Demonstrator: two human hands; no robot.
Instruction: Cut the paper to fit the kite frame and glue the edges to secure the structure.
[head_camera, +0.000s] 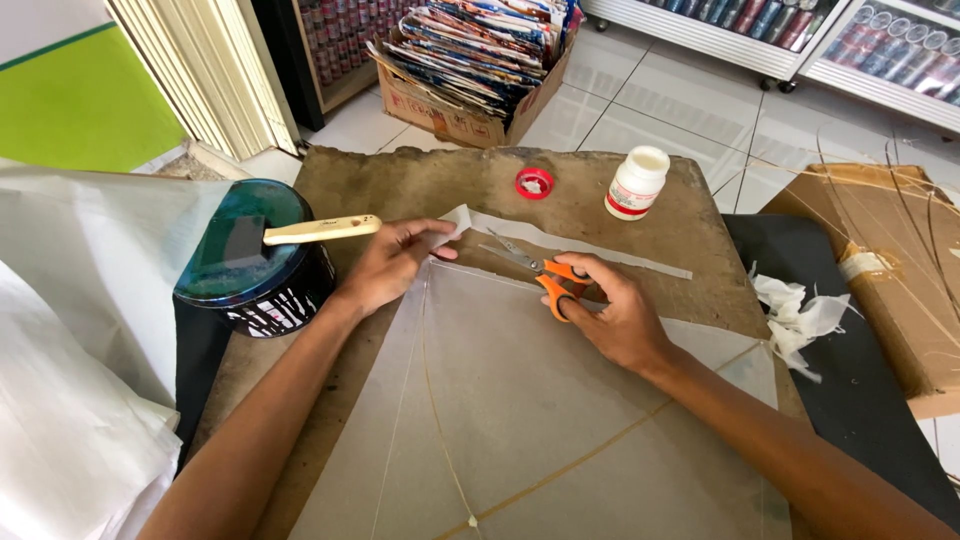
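A translucent paper kite sheet (520, 400) with thin crossed sticks lies flat on a worn brown board (420, 180). My right hand (615, 310) grips orange-handled scissors (545, 272) whose blades point left along the sheet's upper edge. My left hand (385, 262) pinches the sheet's top corner, next to a narrow cut paper strip (600, 255) that lies on the board beyond the scissors.
A round dark tin (250, 265) with a cream-handled brush (320, 230) on its lid stands at left. A white glue bottle (636, 184) and its red cap (534, 183) sit at the far edge. White paper sheets (80, 330) lie left, crumpled scraps (800, 315) and a cardboard box (890, 260) right.
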